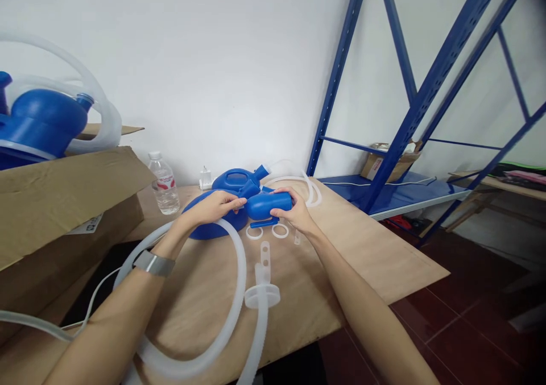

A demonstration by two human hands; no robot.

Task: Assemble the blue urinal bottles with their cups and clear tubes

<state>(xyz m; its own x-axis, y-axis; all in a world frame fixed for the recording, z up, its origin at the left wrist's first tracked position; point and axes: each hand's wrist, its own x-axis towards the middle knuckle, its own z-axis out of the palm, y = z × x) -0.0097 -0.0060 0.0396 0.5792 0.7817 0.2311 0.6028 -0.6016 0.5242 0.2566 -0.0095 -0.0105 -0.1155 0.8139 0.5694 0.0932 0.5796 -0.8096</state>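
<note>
My right hand point(296, 210) is wrapped round a blue plastic funnel-like piece point(260, 206), rounded at the left and tubular at the right, held tilted sideways above the table. Against its left end, my left hand point(222, 205) is closed in a pinch; what sits between the fingertips is hidden. A blue handled bottle point(232, 179) and a second blue bottle body point(205, 232) lie just behind and beneath my left hand. Below the held piece are a blue strip point(264, 223) and two white rings point(255, 234). Nearer me lies a translucent disc-shaped cap point(262, 297) joined to a hose.
A thick translucent hose point(239, 271) loops across the table point(367, 260). At left stands a cardboard box point(77, 194) holding a blue bottle point(46, 120) and coiled tubing. A water bottle point(164, 186) is near the wall. A blue metal shelf point(341, 61) rises at right.
</note>
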